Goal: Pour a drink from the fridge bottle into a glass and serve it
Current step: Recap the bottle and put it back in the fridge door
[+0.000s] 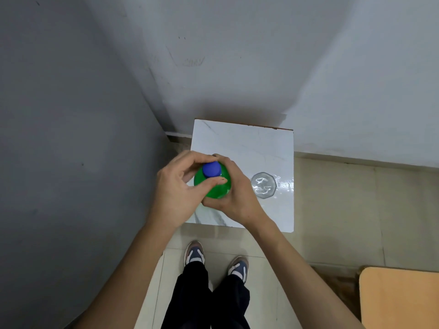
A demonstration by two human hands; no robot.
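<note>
A green bottle (215, 189) with a blue cap (211, 169) stands upright over the left part of a small white marble-patterned table (249, 143). My right hand (234, 198) wraps around the bottle's shoulder from the right. My left hand (177, 186) comes from the left, its thumb and fingertips pinched on the blue cap. An empty clear glass (264, 185) stands on the table just right of my right hand. The bottle's lower body is hidden by my hands.
The table stands in a corner between a grey wall (71, 138) on the left and a white wall (308, 67) behind. My feet (216, 260) stand on a beige tiled floor. An orange-tan tabletop (401, 300) juts in at the bottom right.
</note>
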